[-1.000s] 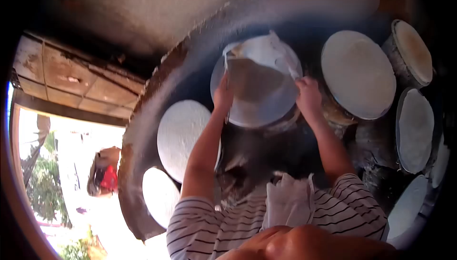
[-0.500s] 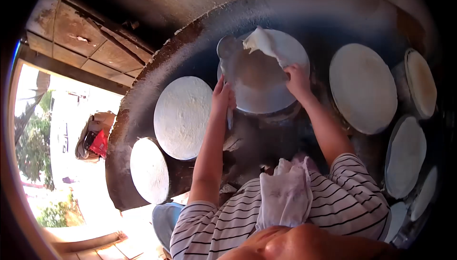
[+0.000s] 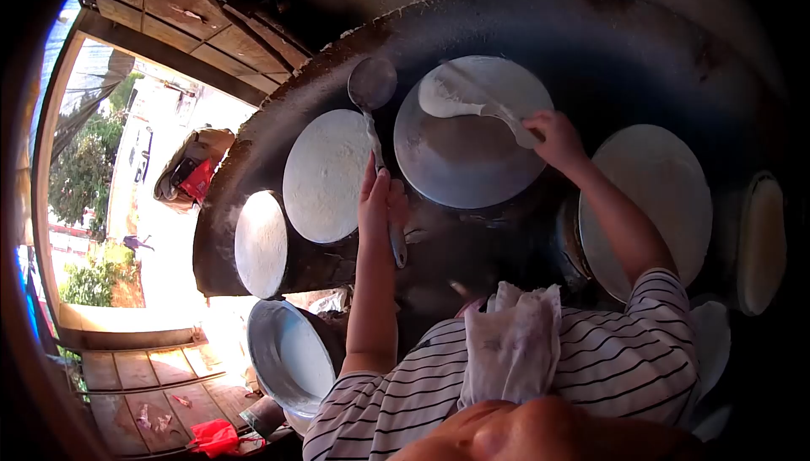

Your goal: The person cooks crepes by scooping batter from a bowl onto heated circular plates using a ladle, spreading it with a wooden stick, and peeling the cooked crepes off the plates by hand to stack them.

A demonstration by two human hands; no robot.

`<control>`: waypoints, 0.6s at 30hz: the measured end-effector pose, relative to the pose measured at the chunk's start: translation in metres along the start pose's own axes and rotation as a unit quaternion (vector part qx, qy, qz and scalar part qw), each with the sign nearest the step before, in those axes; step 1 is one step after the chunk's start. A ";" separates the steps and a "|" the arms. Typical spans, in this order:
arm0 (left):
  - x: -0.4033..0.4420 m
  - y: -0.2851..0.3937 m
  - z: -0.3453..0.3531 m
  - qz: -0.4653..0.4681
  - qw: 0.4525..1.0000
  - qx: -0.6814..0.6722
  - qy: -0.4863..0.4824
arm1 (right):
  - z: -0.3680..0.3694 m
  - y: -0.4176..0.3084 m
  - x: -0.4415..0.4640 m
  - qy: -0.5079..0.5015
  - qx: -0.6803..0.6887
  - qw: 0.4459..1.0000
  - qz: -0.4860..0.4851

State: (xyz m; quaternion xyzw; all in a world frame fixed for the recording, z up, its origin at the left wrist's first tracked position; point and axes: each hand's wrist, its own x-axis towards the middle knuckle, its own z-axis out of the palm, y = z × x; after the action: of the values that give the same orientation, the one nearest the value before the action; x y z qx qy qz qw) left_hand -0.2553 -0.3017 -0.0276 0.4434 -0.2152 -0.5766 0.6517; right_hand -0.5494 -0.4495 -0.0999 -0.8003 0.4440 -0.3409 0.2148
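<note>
My left hand (image 3: 384, 199) is closed around the handle of a metal ladle (image 3: 372, 84), whose round bowl points away from me, just left of the middle griddle. My right hand (image 3: 554, 140) grips a pale flat spreader (image 3: 511, 124) that lies over the middle griddle (image 3: 460, 176). White batter (image 3: 499, 77) covers the far part of that round plate, with some under the spreader's far end. The near part is bare grey metal. A cloth (image 3: 512, 343) hangs at my chest.
Left of the middle griddle are two batter-covered plates (image 3: 325, 176) (image 3: 261, 244). A larger covered plate (image 3: 650, 204) and a browned one (image 3: 762, 243) stand right. A bucket of white liquid (image 3: 295, 360) stands lower left, near red plastic (image 3: 214, 438).
The view has swung left, bringing the bucket into sight. The ladle has moved off the middle griddle to its left. White batter now covers more of the griddle's far part.
</note>
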 end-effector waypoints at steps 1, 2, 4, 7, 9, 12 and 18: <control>0.000 -0.002 0.001 0.001 1.000 0.014 0.002 | -0.005 0.018 0.003 0.034 -0.084 0.996 0.025; 0.004 0.001 0.001 -0.002 0.999 0.039 -0.005 | 0.002 0.028 0.010 0.014 -0.092 0.995 0.037; 0.018 -0.005 0.008 0.018 0.999 0.042 0.018 | 0.014 0.036 0.024 -0.031 -0.078 0.995 0.046; 0.011 -0.008 0.027 0.038 0.997 0.034 0.066 | 0.040 0.019 0.034 -0.083 -0.037 0.996 -0.017; 0.002 -0.004 0.023 0.050 0.996 0.045 0.061 | 0.050 0.012 0.029 -0.093 0.022 0.995 -0.043; -0.010 0.000 0.016 0.054 0.993 0.048 0.089 | 0.031 0.014 0.015 -0.145 0.089 0.984 -0.049; -0.007 -0.003 0.024 0.090 0.984 0.084 0.128 | 0.020 0.073 0.070 -0.071 0.011 0.997 -0.036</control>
State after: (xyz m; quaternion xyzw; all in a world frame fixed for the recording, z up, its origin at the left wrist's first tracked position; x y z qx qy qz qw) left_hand -0.2776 -0.3024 -0.0165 0.5454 -0.2167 -0.4337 0.6838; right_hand -0.5499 -0.5458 -0.1356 -0.8359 0.3945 -0.2952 0.2419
